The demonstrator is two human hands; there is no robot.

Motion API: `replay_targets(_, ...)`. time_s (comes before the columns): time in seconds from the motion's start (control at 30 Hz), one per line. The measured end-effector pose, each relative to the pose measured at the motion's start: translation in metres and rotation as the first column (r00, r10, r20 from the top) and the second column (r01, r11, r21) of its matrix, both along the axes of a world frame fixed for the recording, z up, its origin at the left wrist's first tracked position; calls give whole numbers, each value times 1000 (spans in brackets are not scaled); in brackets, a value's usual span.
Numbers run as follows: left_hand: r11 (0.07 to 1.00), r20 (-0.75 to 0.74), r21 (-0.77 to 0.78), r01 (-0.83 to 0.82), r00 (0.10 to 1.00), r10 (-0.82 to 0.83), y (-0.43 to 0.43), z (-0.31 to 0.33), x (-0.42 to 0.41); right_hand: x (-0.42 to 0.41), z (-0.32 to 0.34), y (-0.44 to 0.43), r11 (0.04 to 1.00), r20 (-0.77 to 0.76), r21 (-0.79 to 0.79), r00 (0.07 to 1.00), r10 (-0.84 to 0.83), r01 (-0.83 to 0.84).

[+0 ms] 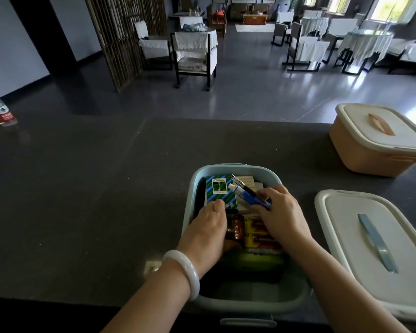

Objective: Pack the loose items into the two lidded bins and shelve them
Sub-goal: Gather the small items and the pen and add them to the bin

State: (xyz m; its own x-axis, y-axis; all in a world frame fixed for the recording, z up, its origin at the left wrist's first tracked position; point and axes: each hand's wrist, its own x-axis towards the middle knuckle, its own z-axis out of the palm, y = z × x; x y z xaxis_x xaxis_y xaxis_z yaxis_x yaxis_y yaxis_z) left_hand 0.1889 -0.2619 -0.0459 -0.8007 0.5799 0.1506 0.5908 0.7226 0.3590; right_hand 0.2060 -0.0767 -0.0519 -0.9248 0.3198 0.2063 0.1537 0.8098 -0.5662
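Observation:
An open pale blue bin (190, 188) stands on the dark counter before me, holding several items. Both my hands reach into it. My left hand (208, 227), a white bangle on its wrist, rests its fingertips on a blue-green striped box (217, 188). My right hand (280, 212) grips a blue pen (247, 191) and a small white-blue tube (240, 192) that lie across the boxes. A yellow-red pack (255, 233) and a dark red jar (235, 228) sit between my hands. The bin's white lid (360, 236) with a blue handle lies to the right. A peach bin (370, 155) with its lid on stands at the far right.
A water bottle (0, 111) stands at the counter's far left edge. A small wrapped item (153, 265) lies on the counter beside my left wrist. Beyond the counter is a dining room with covered chairs and tables.

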Motion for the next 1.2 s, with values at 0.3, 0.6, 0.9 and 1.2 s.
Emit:
replay_targets(0.3,1000,-93,3,15,996,-15,-2,1,0,0,1,0,1000,8,8,1000,3,-3)
replay_targets(0.6,996,-78,75,43,996,-37,-8,1,-3,1,0,1,1000,8,0,1000,0,0)
replay_targets(0.9,940,-85,302,-161,977,194,-34,1,-39,-1,0,0,1000,5,3,1000,5,-5)
replay_targets(1.2,840,250,438,-320,941,228,-26,-19,-54,-39,17,8,990,41,38,990,132,-133)
